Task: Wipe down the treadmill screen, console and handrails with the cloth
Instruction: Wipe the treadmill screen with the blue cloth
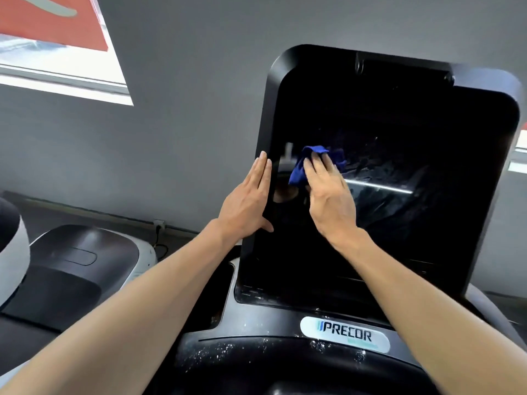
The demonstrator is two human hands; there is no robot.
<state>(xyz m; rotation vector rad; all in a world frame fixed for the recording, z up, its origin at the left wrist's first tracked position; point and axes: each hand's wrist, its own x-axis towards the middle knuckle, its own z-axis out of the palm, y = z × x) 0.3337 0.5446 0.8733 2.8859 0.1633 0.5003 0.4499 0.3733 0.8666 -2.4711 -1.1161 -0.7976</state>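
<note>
The blue cloth (309,163) is pressed flat against the dark screen (399,201) under the right hand (328,192), fingers laid out nearly straight on top of it, nothing curled round the fabric that can be seen. The cloth sits on the left part of the glass, about mid-height, bunched and poking out above and to the left of the fingertips. The screen's left edge is steadied by the left hand (251,203): fingers straight along the outer side of the frame, thumb brought round onto the front, so the bezel is lightly clasped rather than gripped hard.

The screen-wiping step is judged to be in hand. Smears and dusty streaks are seen across the middle and right of the glass, so that area looks unfinished. Below, the console (256,352) around the Precor badge (345,334) is speckled with white flecks and appears untouched. The handrails cannot be made out clearly.

A sweep rightward across the streaked glass is called for next, with even pressure kept on the cloth and the frame braced.
</note>
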